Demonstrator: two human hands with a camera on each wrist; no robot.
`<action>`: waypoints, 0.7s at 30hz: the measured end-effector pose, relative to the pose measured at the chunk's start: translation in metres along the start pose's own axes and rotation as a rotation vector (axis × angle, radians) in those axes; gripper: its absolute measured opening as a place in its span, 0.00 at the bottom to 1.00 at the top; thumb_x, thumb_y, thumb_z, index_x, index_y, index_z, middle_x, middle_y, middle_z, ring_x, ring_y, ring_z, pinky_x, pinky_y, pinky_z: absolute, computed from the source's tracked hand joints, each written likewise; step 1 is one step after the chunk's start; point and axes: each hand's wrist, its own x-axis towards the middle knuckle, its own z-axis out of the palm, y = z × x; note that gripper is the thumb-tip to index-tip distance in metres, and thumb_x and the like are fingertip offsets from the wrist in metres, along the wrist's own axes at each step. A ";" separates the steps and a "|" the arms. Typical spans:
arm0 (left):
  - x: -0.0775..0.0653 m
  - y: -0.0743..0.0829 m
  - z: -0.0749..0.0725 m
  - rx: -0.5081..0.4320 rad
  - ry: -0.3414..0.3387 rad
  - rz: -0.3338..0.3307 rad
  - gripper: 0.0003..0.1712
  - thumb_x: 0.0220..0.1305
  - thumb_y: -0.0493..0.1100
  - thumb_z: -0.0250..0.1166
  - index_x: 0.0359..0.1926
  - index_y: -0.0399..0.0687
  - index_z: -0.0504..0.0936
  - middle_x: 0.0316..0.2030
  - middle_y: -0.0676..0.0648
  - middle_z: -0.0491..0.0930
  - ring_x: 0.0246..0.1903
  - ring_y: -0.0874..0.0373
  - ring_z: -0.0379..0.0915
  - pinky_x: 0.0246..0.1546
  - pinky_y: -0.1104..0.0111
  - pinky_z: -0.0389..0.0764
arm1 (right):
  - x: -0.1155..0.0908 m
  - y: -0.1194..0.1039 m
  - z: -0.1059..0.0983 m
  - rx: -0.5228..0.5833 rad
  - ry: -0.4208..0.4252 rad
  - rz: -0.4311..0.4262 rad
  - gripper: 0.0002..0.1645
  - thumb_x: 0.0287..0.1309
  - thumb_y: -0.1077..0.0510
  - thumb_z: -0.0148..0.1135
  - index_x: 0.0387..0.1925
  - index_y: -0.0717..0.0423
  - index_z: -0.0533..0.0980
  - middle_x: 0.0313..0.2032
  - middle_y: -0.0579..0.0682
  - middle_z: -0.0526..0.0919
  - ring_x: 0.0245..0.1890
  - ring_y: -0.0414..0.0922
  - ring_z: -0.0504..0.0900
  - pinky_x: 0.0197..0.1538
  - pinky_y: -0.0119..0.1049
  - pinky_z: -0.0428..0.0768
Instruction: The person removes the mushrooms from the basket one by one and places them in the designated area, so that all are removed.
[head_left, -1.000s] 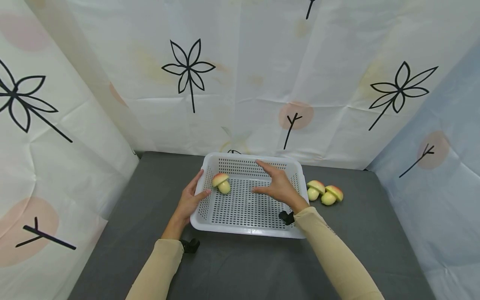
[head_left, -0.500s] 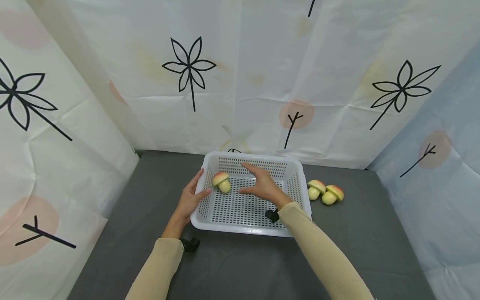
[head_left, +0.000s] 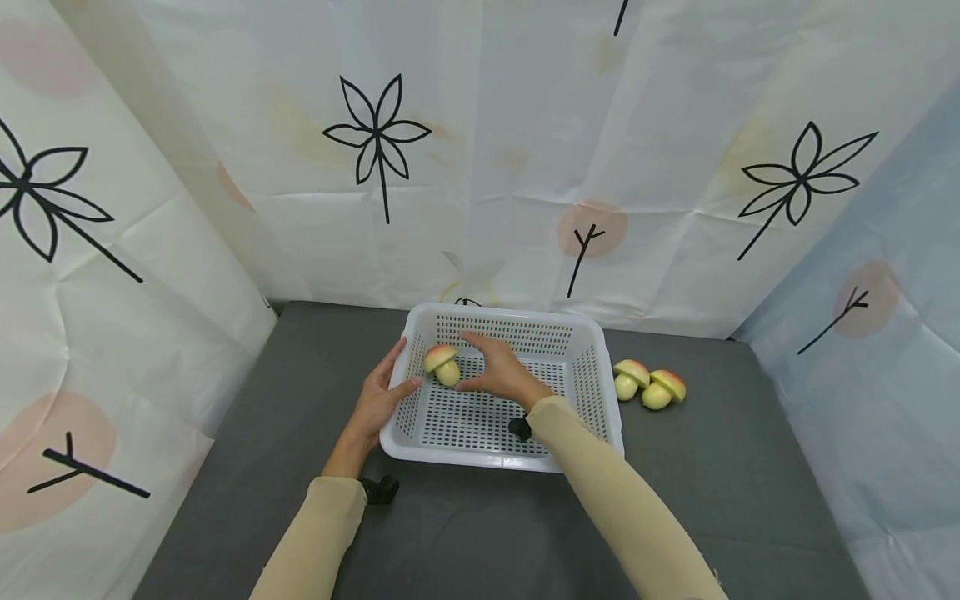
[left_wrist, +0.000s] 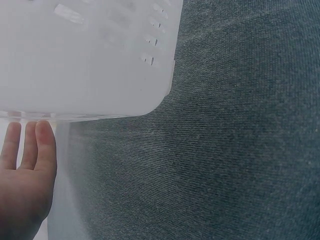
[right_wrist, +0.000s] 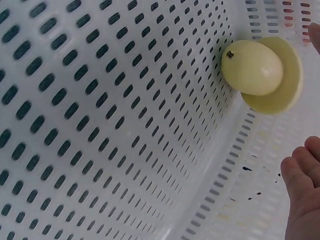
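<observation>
A white perforated plastic basket (head_left: 480, 461) stands on the grey table. Inside, at its left end, a toy mushroom (head_left: 447, 372) with a pale yellow stem and reddish-yellow cap leans by the wall; the right wrist view shows its stem end (right_wrist: 252, 67). My left hand (head_left: 378, 402) grips the basket's left side, thumb over the rim and fingers along the outside (left_wrist: 46, 145). Over the basket, my right hand (head_left: 501, 372) is spread, thumb and fingers wide apart, just right of the mushroom and holding nothing.
Two more toy mushrooms, one (head_left: 631, 379) close by the basket's right wall and another (head_left: 663, 389) beside it, lie on the grey cloth-covered table (head_left: 750, 467). White patterned curtains (head_left: 495, 167) enclose the back and sides.
My right hand has moved left across the basket, from its right half to beside the mushroom inside, with fingers still spread. My left hand and the basket have stayed put.
</observation>
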 end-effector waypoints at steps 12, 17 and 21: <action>0.002 -0.002 -0.002 -0.002 -0.006 0.004 0.46 0.72 0.33 0.62 0.81 0.67 0.52 0.77 0.46 0.56 0.68 0.32 0.63 0.57 0.37 0.73 | 0.017 -0.003 0.014 -0.007 -0.055 -0.006 0.59 0.48 0.59 0.82 0.77 0.55 0.59 0.76 0.52 0.60 0.76 0.49 0.58 0.75 0.44 0.56; 0.002 -0.002 -0.002 -0.004 -0.001 -0.003 0.46 0.72 0.31 0.61 0.81 0.67 0.53 0.77 0.46 0.56 0.68 0.33 0.63 0.58 0.38 0.72 | 0.020 -0.007 0.020 -0.010 -0.068 -0.025 0.59 0.48 0.60 0.82 0.77 0.56 0.59 0.76 0.52 0.61 0.75 0.50 0.59 0.74 0.46 0.59; 0.002 -0.002 -0.002 -0.011 -0.006 0.005 0.46 0.72 0.32 0.62 0.81 0.66 0.53 0.77 0.47 0.56 0.69 0.34 0.62 0.59 0.37 0.71 | 0.022 -0.010 0.024 -0.026 -0.078 -0.039 0.59 0.48 0.61 0.81 0.78 0.55 0.59 0.76 0.52 0.62 0.74 0.51 0.61 0.74 0.46 0.61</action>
